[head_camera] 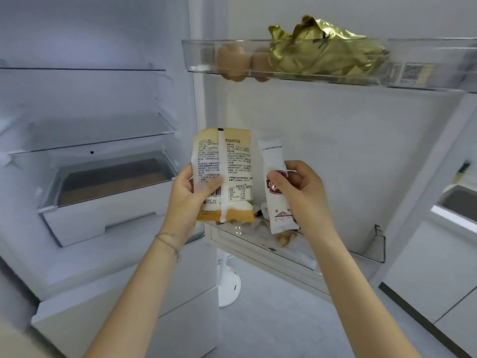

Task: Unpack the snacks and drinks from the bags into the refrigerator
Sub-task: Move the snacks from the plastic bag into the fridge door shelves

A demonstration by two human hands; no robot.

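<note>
– What is the left hand (188,192) doing?
– It grips a cream and yellow snack packet (237,156). The printed back faces us, and the thumb lies across the words.
– And the right hand (304,195)?
– It pinches a long white snack packet (271,158).
– Where are the packets?
– Side by side, held up in front of the lower door shelf (258,244) of the open refrigerator (77,99).
– What is higher up?
– The upper door shelf (198,55) has a crinkly gold bag (325,55) in it, with two round brown things (232,60) just beside the bag.
</note>
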